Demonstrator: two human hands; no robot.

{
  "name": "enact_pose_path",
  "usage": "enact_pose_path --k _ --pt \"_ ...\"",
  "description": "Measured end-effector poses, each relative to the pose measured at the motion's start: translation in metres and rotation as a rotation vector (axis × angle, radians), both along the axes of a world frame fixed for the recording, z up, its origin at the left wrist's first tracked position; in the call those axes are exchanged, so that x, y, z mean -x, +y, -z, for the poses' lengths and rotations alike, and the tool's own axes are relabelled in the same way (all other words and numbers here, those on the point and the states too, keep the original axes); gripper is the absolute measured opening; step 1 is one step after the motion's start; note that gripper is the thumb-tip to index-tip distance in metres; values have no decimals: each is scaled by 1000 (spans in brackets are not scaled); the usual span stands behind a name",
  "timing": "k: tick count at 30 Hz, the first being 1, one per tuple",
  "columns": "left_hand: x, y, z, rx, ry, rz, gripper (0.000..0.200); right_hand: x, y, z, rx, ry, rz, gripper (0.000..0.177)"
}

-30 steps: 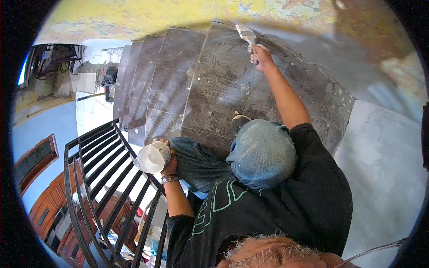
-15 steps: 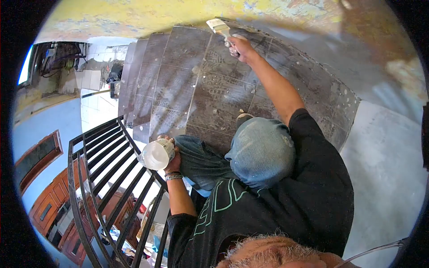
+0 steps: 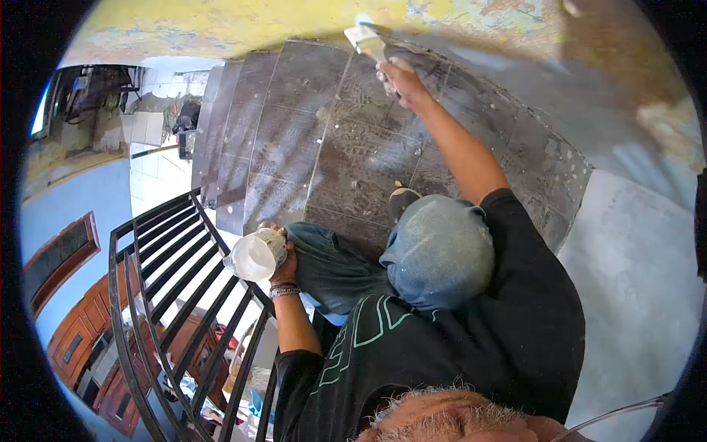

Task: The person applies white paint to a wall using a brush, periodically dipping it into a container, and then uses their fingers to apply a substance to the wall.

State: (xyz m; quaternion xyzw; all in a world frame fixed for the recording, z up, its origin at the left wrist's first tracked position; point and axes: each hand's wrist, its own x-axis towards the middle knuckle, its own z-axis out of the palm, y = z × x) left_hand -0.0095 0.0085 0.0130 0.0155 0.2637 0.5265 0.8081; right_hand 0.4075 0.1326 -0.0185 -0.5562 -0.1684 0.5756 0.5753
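Note:
My right hand (image 3: 401, 79) is stretched far forward, its fingers wrapped round the handle of a wide paintbrush (image 3: 366, 42). The pale bristles point up and left, right at the foot of the yellow, patchy wall (image 3: 243, 29). A small whitish-blue wet mark (image 3: 363, 19) shows on the wall just beyond the bristle tips. Near my left knee, my left hand (image 3: 283, 261) grips a translucent white plastic cup (image 3: 254, 258) from its right side. The cup is tilted with its mouth toward me, and my fingers are partly hidden behind it.
Dark tiled steps (image 3: 361, 158), spattered with white, lie beneath me and drop away to the left. A black metal railing (image 3: 191, 272) stands close by my left arm, with wooden doors (image 3: 81, 324) far below it. A grey plastered wall (image 3: 633, 250) rises on the right.
My right hand has shifted slightly right and down with the paintbrush, and a whitish-blue mark now shows beyond its bristles. My left hand keeps the cup in nearly the same place.

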Motion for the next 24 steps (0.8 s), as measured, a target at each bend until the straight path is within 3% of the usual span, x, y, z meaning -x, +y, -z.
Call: enact_pose_path --k 5,11,13,15,17,19,22,24 --pt "1 -1 -1 -18 -13 9 45 -13 -1 23 89 130 -7 10" --pt "-1 -3 -1 -13 32 -4 44 -28 8 13 99 -52 31 11" --pt "-2 -2 0 -28 85 -17 44 -26 -1 0 -9 -66 66 13" --pt "-2 1 6 -70 -31 6 45 -21 -13 6 -46 -81 39 13" --pt "-4 1 2 -100 45 27 45 -19 -19 11 70 -90 -58 13" --pt "-5 1 1 -125 126 55 46 -25 -17 14 85 -50 -12 13" --pt "-3 -1 0 -54 29 21 45 -36 -9 7 108 3 91 12" --pt "-2 -5 4 -475 1057 270 45 -33 -11 -5 47 35 118 11"
